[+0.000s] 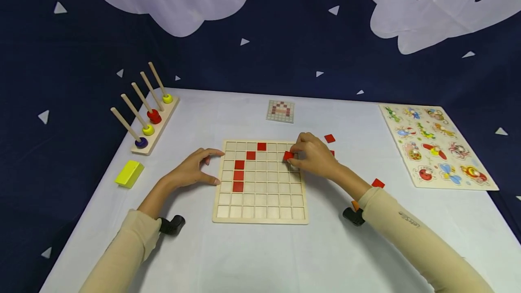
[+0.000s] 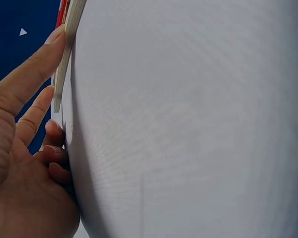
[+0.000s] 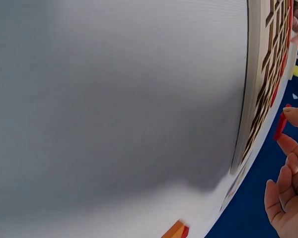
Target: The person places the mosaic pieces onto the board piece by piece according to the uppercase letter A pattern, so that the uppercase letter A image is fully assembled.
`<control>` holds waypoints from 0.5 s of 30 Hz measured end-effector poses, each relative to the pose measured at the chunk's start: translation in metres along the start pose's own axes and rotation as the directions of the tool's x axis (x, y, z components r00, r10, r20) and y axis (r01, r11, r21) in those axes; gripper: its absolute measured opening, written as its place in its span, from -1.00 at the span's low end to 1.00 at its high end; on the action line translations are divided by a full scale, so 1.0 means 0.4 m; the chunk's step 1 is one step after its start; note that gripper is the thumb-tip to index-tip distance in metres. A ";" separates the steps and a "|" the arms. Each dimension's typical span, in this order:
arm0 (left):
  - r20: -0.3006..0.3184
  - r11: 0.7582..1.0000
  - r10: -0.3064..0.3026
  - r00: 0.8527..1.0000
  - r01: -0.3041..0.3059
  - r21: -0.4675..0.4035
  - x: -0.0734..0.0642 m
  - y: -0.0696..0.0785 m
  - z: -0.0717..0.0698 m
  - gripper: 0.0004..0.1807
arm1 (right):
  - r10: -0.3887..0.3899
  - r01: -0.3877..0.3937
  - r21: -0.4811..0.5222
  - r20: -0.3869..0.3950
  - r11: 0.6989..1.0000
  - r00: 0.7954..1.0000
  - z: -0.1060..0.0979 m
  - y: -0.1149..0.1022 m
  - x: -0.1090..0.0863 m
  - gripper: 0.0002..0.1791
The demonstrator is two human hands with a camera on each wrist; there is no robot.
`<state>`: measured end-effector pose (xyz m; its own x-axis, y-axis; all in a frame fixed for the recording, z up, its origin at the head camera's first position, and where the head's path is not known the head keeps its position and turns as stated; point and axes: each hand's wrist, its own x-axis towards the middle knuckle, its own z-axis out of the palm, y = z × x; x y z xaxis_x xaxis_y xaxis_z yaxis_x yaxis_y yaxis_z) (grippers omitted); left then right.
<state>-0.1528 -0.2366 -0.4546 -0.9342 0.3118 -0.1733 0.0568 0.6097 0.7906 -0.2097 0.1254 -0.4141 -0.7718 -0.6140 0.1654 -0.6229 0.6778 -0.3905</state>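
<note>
A square wooden grid board [image 1: 260, 220] lies on the white table, with several red tiles [image 1: 238, 176] set in its left and upper cells. Between thumb and fingertips my right hand [image 1: 314, 155] pinches another red tile [image 1: 288, 155], held over the board's upper right cells. In the right wrist view this tile [image 3: 281, 125] is seen edge-on, raised off the board. My left hand [image 1: 191, 168] touches the board's left edge with thumb and index fingertip spread apart. The left wrist view shows its thumb [image 2: 37, 69] against the board's side, the other fingers loosely bent.
Behind the board lies a small pattern card [image 1: 280, 111]. Loose red tiles [image 1: 329, 138] and an orange piece [image 1: 355, 205] lie to the right, partly behind my forearm. A peg stand [image 1: 158, 125] and yellow block [image 1: 129, 174] are at left, an insect puzzle board [image 1: 439, 148] at right.
</note>
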 end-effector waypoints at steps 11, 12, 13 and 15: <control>0.000 1.000 0.010 1.000 -0.010 0.011 0.000 0.004 -0.003 -0.13 | -0.081 0.082 -0.052 0.023 0.995 0.996 0.050 -0.026 0.061 -0.79; 0.000 1.000 0.010 1.000 -0.010 0.010 0.000 0.004 -0.003 -0.13 | -0.083 0.084 -0.057 0.029 0.995 0.996 0.054 -0.027 0.064 -0.79; -0.002 1.000 0.009 1.000 -0.009 0.009 -0.001 0.004 -0.003 -0.13 | -0.082 0.084 -0.058 0.034 0.995 0.996 0.057 -0.028 0.066 -0.79; -0.006 1.000 0.009 1.000 -0.009 0.009 -0.002 0.002 -0.003 -0.13 | -0.081 0.083 -0.048 0.041 0.995 0.996 0.062 -0.029 0.071 -0.80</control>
<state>-0.1523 -0.2371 -0.4530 -0.9358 0.3127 -0.1628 0.0681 0.6136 0.7867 -0.2212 0.0901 -0.4273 -0.7126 -0.6833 0.1589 -0.6905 0.6430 -0.3314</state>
